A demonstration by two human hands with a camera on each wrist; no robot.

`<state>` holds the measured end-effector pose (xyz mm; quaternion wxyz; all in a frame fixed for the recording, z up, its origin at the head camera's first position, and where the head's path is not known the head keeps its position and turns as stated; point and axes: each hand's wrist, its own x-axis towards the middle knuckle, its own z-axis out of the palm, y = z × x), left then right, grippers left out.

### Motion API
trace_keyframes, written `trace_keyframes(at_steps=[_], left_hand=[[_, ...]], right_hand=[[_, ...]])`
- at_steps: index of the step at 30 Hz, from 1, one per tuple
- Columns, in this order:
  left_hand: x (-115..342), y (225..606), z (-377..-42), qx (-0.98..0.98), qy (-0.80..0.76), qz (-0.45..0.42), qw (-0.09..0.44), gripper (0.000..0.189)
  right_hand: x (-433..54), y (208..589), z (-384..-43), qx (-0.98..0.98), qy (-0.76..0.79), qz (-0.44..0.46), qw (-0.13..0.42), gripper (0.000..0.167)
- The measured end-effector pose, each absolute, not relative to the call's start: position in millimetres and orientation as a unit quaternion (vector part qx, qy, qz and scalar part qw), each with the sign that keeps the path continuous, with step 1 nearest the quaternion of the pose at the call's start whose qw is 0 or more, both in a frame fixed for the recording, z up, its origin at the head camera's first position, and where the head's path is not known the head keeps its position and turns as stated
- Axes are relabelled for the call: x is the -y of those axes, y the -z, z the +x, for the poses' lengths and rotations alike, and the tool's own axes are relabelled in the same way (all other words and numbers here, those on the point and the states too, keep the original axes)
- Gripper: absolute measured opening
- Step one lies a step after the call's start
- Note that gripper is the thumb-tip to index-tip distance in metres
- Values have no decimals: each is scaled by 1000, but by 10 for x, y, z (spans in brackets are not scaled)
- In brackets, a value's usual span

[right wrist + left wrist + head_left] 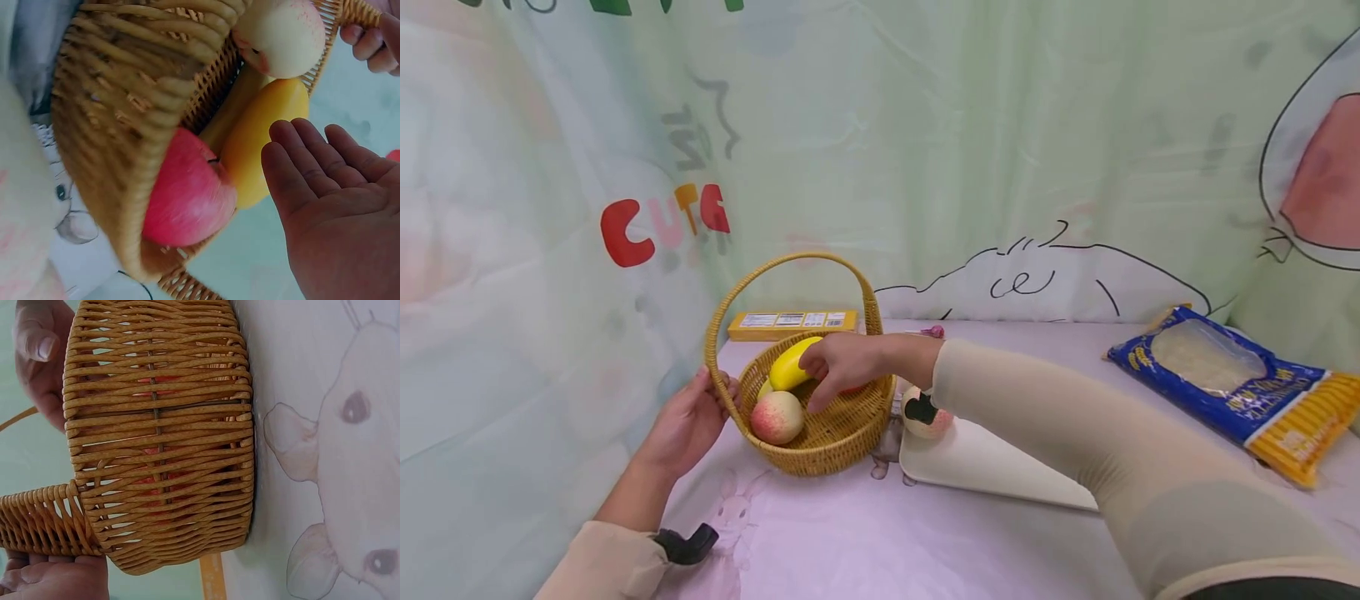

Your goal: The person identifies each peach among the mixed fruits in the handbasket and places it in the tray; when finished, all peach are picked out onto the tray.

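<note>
My left hand [688, 421] grips the foot of the handle on a wicker basket [831, 458]. Over the basket is my right hand [846, 362], beside a yellow mango [792, 364]. In the right wrist view its fingers [312, 156] are straight, palm showing, with nothing held; whether they touch the mango I cannot tell. A peach [777, 417] sits at the basket's near left. The right wrist view also shows a red apple [190, 194] and a long dull-yellow fruit [234, 112], partly covered by the mango. My right hand and arm mostly hide the apple in the head view.
Right of the basket, a second peach [928, 421] is by a white board [992, 467], partly behind my right arm. A yellow box [793, 325] lies behind the basket. At the far right lies a blue and yellow packet [1232, 383]. Printed curtains [962, 167] stand behind and left.
</note>
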<state>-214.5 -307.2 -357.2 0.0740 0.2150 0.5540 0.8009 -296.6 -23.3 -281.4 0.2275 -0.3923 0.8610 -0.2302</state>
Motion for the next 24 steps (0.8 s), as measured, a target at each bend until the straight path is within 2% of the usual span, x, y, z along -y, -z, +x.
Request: trace_keyframes(at_steps=[15,24], left_hand=[[3069,3568,-2140,-560,-801,197,72,30],[3085,3569,-2180,-557,-797,216,90,36]], right_hand=[[695,2831,-3032,-861,148,-423,239,76],[860,2852,-3063,-864,125,-428,232,77]])
